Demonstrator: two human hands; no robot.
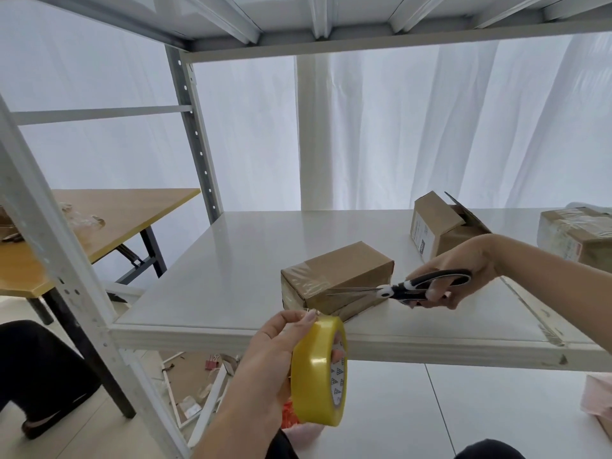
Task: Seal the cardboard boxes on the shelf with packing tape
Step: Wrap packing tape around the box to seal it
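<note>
Closed cardboard box [337,276] lies on its side on the white shelf [231,260], close to the front edge, roughly mid-width. Its left end and near corner are wrapped in clear tape, shiny and wrinkled. The rest of the top is bare cardboard.

Tape roll [319,372], yellowish clear, is held on edge just in front of and below the shelf lip, right under the box's taped end. Left hand [278,342] grasps it: fingers through the core, thumb on the top of the rim. Can't tell whether a strip runs from the roll to the box; too transparent.

Right hand [463,273] grasps the scissors [420,284] by their black-and-white handles, fingers through the loops. The blades point left, only slightly parted, with the tips in front of the box's near face beside the taped end.

Further back on the right, an open box [437,226] stands with one flap up. Right of it, at the frame edge, is a taped box [576,233] covered in clear tape. Both are well apart from the front box.

White metal upright [66,276] runs diagonally across the left. Behind it is a wooden table [116,213] with black legs. White curtain [397,127] covers the whole background. Red binder clips [212,364] and paper scraps lie on the floor under the shelf. A dark-clothed leg [33,369] shows at lower left.
</note>
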